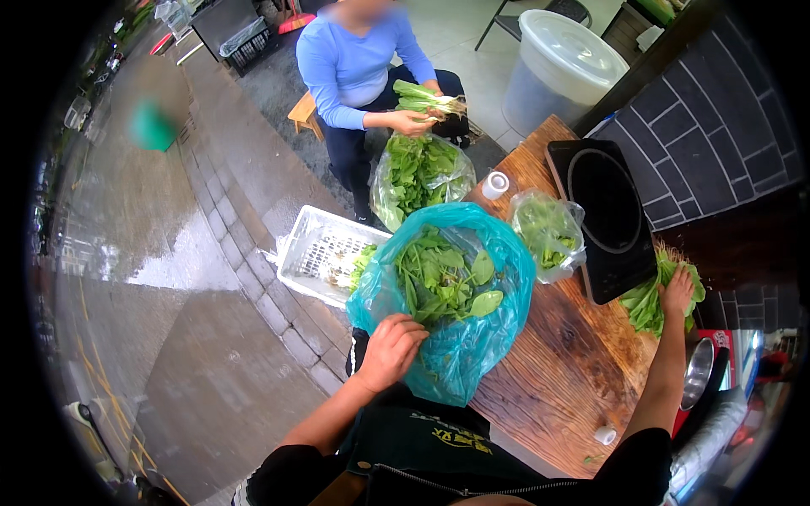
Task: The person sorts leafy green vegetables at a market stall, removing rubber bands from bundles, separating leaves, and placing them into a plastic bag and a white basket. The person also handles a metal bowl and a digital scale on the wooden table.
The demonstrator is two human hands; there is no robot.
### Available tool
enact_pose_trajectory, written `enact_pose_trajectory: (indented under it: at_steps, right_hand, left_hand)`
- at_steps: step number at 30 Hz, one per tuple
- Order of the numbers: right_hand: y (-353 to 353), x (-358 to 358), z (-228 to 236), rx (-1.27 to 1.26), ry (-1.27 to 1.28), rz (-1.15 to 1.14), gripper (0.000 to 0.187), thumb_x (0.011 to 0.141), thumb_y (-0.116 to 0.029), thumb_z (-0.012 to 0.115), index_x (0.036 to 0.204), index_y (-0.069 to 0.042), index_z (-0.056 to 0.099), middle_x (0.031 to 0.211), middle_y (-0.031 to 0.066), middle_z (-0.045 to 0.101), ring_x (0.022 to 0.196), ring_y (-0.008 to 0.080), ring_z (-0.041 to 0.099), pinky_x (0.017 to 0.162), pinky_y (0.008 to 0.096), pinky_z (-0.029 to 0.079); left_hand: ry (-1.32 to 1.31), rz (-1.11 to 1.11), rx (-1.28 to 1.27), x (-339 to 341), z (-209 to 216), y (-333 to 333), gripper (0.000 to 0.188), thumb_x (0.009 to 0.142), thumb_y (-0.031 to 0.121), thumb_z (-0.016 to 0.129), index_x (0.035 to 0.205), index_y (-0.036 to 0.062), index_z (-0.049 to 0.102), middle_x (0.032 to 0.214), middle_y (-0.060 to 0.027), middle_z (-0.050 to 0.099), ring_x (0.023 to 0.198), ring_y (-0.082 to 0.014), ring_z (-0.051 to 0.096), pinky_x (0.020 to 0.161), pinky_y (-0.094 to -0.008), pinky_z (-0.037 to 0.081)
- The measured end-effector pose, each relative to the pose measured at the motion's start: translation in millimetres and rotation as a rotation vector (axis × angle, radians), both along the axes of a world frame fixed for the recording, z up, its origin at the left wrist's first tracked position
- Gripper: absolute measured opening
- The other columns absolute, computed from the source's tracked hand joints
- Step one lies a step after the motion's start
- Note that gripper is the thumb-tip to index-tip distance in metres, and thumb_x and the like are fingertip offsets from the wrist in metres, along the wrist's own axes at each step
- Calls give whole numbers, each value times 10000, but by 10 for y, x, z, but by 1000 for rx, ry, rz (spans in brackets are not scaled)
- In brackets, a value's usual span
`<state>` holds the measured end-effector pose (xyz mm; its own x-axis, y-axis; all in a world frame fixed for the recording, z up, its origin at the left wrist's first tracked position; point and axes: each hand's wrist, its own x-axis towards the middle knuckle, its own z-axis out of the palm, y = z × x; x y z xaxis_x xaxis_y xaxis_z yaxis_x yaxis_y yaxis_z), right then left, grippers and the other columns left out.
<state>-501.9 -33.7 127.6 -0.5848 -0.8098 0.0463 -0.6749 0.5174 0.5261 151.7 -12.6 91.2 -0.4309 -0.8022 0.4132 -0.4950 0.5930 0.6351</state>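
Your left hand (393, 349) grasps the near rim of the teal plastic bag (456, 367); 1 leafy-green bunch (644, 307) lies beneath your right hand (677, 295), whose grip I cannot tell.

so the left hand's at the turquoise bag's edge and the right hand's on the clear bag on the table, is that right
Not quite: the head view shows the right hand on a leafy bunch beside the black cooktop, not on the clear bag. The left hand is indeed at the edge of the turquoise bag.
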Motion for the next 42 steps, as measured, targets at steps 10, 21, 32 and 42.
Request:
enact_pose_trajectory:
  at_steps: [10, 21, 32, 42]
  right_hand:
    - [-108, -221, -289, 100, 48, -160, 942, 706, -434, 732, 1430, -122, 214, 1378, 95, 369, 1302, 275, 316, 1077, 491, 235]
    - [689, -694, -136, -381, -104, 53, 388, 677, -235, 717, 965, -24, 566, 949, 175, 591, 874, 351, 593, 725, 433, 499]
    - [1983, 1474, 705, -305, -1144, -101, 627, 769, -301, 648, 1299, -32, 444, 1208, 225, 524, 1123, 331, 521, 965, 386, 416]
    - [1106, -1383, -155, -695, -324, -194, 822, 747, -473, 680, 1352, -25, 351, 1383, 184, 377, 1264, 338, 365, 1005, 426, 379]
  left_hand:
    - [-72, -42, 20, -152, 57, 64, 277, 678, -21, 645, 941, 40, 586, 953, -88, 580, 967, -296, 552, 831, -396, 464]
    - [-61, -241, 21, -716, 135, 114, 219, 724, -43, 614, 925, 40, 593, 916, -106, 612, 915, -312, 579, 811, -393, 467]
    - [43, -532, 110, -1784, 119, 282, 188, 748, -57, 597, 911, 37, 600, 887, -118, 611, 880, -320, 587, 784, -397, 471]
    - [389, -659, 539, -4244, 96, 204, 238, 868, 58, 562, 1094, -16, 556, 1057, -165, 603, 962, -293, 597, 836, -331, 463]
